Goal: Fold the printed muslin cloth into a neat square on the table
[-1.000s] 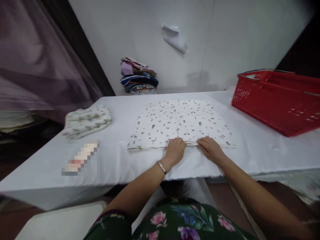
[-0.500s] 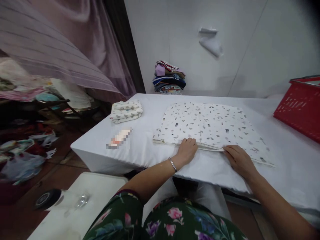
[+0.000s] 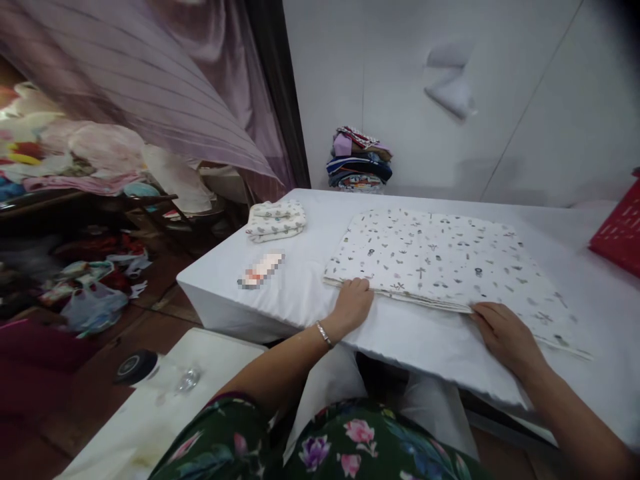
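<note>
A white cloth (image 3: pixel 425 257) with small grey printed figures lies folded flat in layers on the white-covered table (image 3: pixel 300 267). My left hand (image 3: pixel 354 300) is closed on its near edge, close to the left corner, fingers curled over the layers. Farther right along the same edge, my right hand (image 3: pixel 505 330) pinches the cloth between thumb and fingers. Between the hands the near edge runs fairly straight, with the layers lying close together. The thumb of my left hand is hidden.
On the table's left side lie a folded printed cloth (image 3: pixel 277 220) and a blurred-out flat object (image 3: pixel 261 270). A stack of folded fabrics (image 3: pixel 360 160) stands by the wall. A red basket (image 3: pixel 620 227) sits at the right. A white stool-like surface (image 3: pixel 200 373) is below left.
My left hand has slid left along the near edge, toward the corner, widening the gap between my hands. The edge's layers lie flatter. The view has turned left.
</note>
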`<state>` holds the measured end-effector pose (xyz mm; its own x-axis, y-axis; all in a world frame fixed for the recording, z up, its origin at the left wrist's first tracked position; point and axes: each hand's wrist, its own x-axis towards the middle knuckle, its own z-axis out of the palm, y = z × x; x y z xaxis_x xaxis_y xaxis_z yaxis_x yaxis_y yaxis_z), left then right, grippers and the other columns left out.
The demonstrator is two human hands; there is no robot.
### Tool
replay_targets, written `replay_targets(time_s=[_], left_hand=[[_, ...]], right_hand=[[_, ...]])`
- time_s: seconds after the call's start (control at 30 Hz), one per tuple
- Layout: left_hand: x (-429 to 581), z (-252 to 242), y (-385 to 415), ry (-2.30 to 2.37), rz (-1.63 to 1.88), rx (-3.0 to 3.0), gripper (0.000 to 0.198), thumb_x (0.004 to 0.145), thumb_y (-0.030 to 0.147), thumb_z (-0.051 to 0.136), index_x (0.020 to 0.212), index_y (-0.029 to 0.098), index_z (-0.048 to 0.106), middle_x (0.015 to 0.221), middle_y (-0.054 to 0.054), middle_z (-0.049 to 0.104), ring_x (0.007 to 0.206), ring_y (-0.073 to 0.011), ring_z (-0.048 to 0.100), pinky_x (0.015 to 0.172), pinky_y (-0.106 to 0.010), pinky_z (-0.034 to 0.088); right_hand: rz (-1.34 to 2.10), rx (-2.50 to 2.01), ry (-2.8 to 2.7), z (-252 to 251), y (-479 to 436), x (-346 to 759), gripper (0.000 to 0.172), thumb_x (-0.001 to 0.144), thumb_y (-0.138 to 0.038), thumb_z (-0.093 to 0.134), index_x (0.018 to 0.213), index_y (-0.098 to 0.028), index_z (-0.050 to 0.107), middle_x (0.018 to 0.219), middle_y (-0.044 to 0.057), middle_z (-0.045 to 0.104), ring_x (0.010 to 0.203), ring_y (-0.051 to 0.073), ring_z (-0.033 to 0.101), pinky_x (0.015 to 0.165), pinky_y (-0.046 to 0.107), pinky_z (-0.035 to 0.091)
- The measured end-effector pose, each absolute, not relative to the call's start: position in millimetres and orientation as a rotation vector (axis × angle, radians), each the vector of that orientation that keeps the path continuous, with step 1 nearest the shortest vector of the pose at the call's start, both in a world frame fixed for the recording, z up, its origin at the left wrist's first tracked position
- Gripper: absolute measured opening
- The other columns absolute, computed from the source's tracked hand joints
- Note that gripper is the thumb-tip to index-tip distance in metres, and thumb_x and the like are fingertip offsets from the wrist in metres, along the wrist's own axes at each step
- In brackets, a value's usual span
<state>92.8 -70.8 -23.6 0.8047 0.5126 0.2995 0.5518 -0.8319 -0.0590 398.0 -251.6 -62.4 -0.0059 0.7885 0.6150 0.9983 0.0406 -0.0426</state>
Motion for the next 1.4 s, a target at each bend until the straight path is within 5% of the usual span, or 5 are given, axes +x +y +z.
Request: replay_targets(time_s=[0.3, 0.43, 0.9, 1.13, 1.4], left_hand=[[11.9, -8.6, -15.6, -2.039, -0.748, -2.703, 0.030, 0.082, 0.041, 0.054, 0.098, 0.017, 0.060, 0.101, -0.008, 0.062, 0.087, -0.0189, 0.056, 0.075, -0.030, 0.040], [14.4, -10.3, -4.4, -2.142, -0.682, -2.763, 0.041, 0.081, 0.055, 0.048, 0.075, 0.017, 0.063, 0.087, -0.009, 0.064, 0.078, -0.0197, 0.058, 0.067, -0.029, 0.038], [38.7, -4.2, 25.3, -2.434, -1.074, -2.727, 0.016, 0.079, 0.029, 0.056, 0.074, 0.019, 0.044, 0.058, 0.003, 0.053, 0.055, -0.0117, 0.056, 0.056, -0.023, 0.044], [32.9, -11.6, 15.3, -2.279, -0.888, -2.656, 0.021, 0.071, 0.019, 0.061, 0.087, 0.020, 0.048, 0.084, -0.004, 0.060, 0.080, -0.0200, 0.059, 0.070, -0.030, 0.044], [39.6, -2.4, -4.8, -1.504, -0.722, -2.669, 0.024, 0.085, 0.030, 0.051, 0.105, 0.019, 0.057, 0.113, -0.011, 0.056, 0.104, -0.0263, 0.051, 0.086, -0.038, 0.040]], right_hand=[[-0.556, -1.792, -1.836, -64.4, -251.1, 399.2, 0.029, 0.093, -0.036, 0.040, 0.100, -0.018, 0.062, 0.098, 0.010, 0.065, 0.088, 0.023, 0.060, 0.076, 0.034, 0.049], [-0.541, -1.813, -1.827, -65.0, -250.7, 399.4, 0.030, 0.093, -0.037, 0.040, 0.100, -0.019, 0.063, 0.098, 0.010, 0.065, 0.088, 0.024, 0.060, 0.075, 0.035, 0.049], [-0.495, -1.785, -1.909, -58.8, -250.3, 393.4, 0.027, 0.094, -0.033, 0.042, 0.101, -0.017, 0.063, 0.097, 0.011, 0.065, 0.089, 0.023, 0.059, 0.078, 0.037, 0.049], [-0.392, -1.783, -1.999, -56.9, -249.4, 390.3, 0.028, 0.094, -0.033, 0.042, 0.102, -0.018, 0.064, 0.099, 0.011, 0.064, 0.090, 0.023, 0.058, 0.079, 0.038, 0.048], [-0.327, -1.798, -2.041, -51.8, -247.9, 388.6, 0.030, 0.093, -0.035, 0.043, 0.108, -0.017, 0.063, 0.099, 0.012, 0.062, 0.089, 0.023, 0.057, 0.078, 0.038, 0.047]])
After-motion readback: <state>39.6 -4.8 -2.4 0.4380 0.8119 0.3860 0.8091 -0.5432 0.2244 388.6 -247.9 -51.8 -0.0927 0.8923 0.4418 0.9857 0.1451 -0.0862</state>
